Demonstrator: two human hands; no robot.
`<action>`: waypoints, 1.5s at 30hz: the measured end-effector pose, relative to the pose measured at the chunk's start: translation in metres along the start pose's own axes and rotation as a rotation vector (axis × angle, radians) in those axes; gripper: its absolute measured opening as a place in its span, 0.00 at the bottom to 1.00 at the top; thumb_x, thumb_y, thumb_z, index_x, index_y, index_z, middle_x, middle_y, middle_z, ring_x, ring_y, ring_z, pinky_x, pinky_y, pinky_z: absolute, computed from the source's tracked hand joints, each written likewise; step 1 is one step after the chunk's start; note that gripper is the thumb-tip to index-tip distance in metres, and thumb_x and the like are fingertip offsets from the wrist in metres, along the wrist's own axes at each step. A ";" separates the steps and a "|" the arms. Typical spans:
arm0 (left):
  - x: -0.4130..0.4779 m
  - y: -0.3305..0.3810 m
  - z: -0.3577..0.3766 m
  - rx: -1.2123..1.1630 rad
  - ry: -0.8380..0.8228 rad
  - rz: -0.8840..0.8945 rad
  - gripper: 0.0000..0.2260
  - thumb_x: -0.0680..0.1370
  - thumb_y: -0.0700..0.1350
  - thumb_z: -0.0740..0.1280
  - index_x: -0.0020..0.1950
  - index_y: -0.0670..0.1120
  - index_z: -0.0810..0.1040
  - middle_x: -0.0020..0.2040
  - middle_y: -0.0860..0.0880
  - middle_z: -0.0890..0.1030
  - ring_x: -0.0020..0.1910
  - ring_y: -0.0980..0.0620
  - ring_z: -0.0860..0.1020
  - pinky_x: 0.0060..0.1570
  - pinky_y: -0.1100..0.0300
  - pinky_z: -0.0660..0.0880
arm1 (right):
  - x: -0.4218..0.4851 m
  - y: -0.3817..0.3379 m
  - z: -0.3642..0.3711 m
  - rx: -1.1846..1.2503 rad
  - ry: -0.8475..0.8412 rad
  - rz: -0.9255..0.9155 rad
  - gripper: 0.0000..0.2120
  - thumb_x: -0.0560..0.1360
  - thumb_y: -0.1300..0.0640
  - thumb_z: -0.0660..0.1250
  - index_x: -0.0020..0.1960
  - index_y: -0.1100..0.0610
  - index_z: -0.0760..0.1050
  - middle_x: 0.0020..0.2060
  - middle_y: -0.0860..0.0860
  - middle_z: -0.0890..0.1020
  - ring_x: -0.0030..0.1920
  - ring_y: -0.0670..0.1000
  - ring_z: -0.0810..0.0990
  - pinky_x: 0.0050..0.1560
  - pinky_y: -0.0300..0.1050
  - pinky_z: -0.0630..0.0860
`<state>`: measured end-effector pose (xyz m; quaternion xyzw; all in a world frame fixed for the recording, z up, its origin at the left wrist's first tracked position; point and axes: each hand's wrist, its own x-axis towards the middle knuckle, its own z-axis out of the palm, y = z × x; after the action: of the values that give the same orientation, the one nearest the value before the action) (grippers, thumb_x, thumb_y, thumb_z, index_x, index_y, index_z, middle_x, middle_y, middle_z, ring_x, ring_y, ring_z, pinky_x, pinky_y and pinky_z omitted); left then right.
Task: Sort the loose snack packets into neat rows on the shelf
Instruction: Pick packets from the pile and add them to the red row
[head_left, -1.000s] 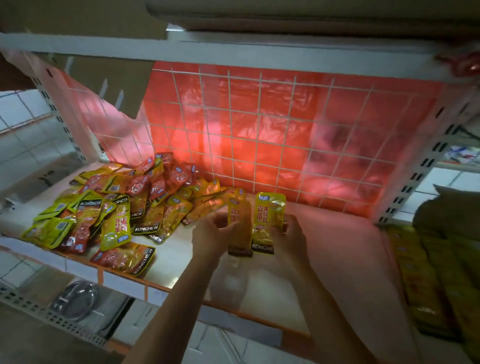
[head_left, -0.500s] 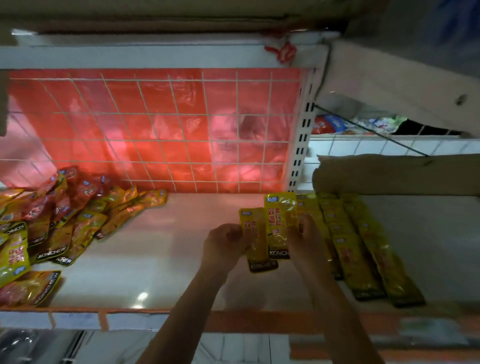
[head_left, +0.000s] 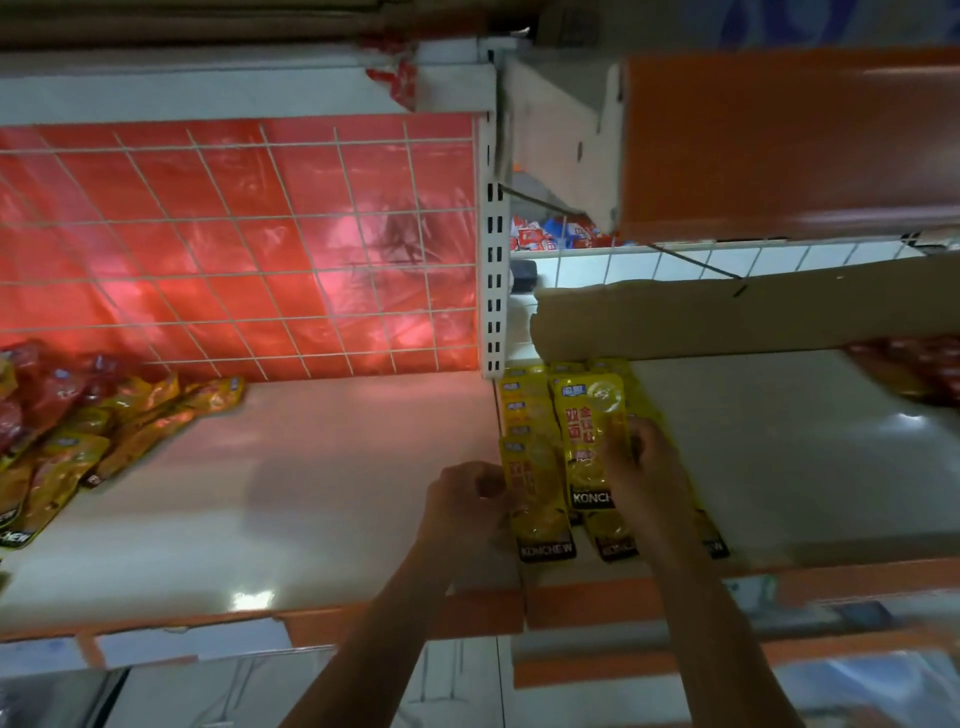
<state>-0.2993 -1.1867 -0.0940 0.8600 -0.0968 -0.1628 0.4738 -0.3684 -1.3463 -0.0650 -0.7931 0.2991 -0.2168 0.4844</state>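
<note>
Adding to the yellow rows (head_left: 523, 402): our left hand (head_left: 462, 501) pinches the lower packet (head_left: 537, 506), right hand (head_left: 652, 470) the upper packet (head_left: 589, 441); next, we square both.

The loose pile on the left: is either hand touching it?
No: the left hand and right hand hold yellow packets, far from the pile.

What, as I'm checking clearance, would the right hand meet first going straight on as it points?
Likely the rows of yellow packets ahead of the right hand, then the cardboard sheet behind them; depth unclear.
</note>
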 end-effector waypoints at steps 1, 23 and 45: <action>-0.001 0.001 0.003 0.028 -0.014 0.009 0.06 0.70 0.46 0.75 0.46 0.50 0.84 0.38 0.56 0.82 0.38 0.60 0.79 0.39 0.67 0.74 | 0.001 0.002 -0.003 0.000 -0.001 0.000 0.09 0.80 0.54 0.61 0.54 0.59 0.74 0.31 0.48 0.73 0.28 0.45 0.70 0.28 0.40 0.66; 0.005 0.025 0.002 0.079 0.119 0.106 0.11 0.77 0.54 0.66 0.51 0.49 0.82 0.43 0.56 0.83 0.45 0.57 0.82 0.50 0.59 0.77 | 0.014 0.001 0.022 -0.003 -0.237 -0.052 0.07 0.77 0.61 0.60 0.54 0.60 0.72 0.39 0.53 0.76 0.34 0.49 0.73 0.33 0.44 0.70; 0.099 0.004 -0.033 0.224 0.172 -0.081 0.06 0.73 0.46 0.70 0.46 0.47 0.85 0.43 0.46 0.84 0.46 0.46 0.81 0.50 0.55 0.77 | 0.031 -0.024 0.067 -0.218 -0.222 -0.197 0.16 0.78 0.60 0.62 0.65 0.56 0.74 0.61 0.51 0.78 0.62 0.47 0.75 0.54 0.32 0.64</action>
<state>-0.1953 -1.1946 -0.0933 0.9214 -0.0389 -0.0957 0.3746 -0.2971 -1.3164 -0.0705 -0.8854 0.1862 -0.1407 0.4019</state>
